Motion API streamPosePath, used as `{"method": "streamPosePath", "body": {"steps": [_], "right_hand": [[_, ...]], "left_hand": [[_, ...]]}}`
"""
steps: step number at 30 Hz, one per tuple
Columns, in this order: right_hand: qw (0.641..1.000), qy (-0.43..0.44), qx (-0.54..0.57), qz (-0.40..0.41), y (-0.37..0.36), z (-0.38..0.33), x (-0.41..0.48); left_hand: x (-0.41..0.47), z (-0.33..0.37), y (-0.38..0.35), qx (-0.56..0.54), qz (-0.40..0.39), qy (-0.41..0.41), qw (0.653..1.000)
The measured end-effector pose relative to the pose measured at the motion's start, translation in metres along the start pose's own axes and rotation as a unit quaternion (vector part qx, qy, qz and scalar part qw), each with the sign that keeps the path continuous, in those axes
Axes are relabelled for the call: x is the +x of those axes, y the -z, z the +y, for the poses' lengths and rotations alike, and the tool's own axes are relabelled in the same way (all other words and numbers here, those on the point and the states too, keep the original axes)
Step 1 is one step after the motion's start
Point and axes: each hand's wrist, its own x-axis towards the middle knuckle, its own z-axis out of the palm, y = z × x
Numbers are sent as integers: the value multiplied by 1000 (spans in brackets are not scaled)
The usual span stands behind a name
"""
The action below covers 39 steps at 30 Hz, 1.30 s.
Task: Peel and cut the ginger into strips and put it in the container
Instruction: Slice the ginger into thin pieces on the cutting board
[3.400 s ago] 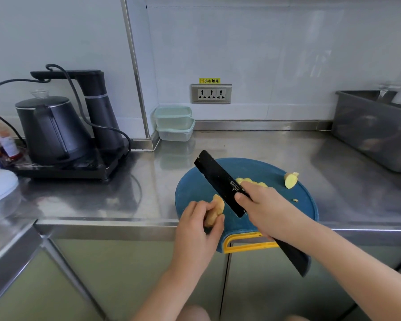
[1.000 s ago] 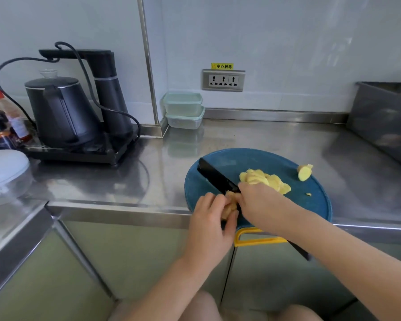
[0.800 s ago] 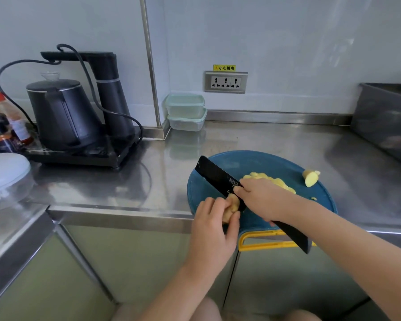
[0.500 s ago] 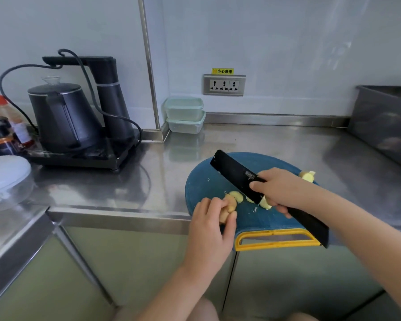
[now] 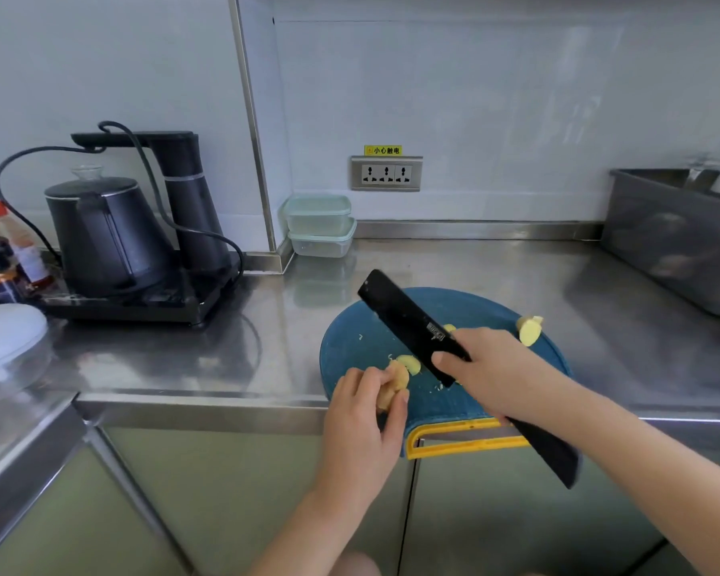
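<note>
Left grip (image 5: 362, 426) pinches ginger (image 5: 395, 380), long axis seemingly toward knife (image 5: 408, 326).

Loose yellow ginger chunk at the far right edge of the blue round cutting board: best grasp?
Pinch the yellow ginger chunk across its rounded sides from above, coming from the right. It lies alone, low, by the rim of the blue round cutting board; the right hand with the black knife crowds its left.
</note>
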Motion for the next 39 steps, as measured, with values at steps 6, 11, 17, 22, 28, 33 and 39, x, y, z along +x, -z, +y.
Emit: {"method": "streamPosePath", "body": {"steps": [6, 11, 17, 22, 28, 33, 39], "right_hand": [[999, 21, -29, 7, -14, -1, -2], [1000, 4, -20, -6, -18, -1, -1], [1000, 6, -18, -15, -17, -5, -1], [999, 13, -31, -12, -16, -5, 0], [998, 17, -52, -9, -18, -2, 1], [998, 13, -50, -29, -16, -2, 2], [996, 15, -73, -54, -12, -3, 9]], "left_hand": [[1, 1, 0, 2, -5, 3, 1000], [4, 4, 2, 7, -19, 0, 1000], [4, 5, 3, 14, -31, 4, 999], [5, 7, 4, 23, -32, 2, 999], [5, 7, 5, 22, -28, 0, 999], [5, 4, 7, 6, -37, -1, 999], [4, 1, 6, 14, -40, -14, 999]]}}
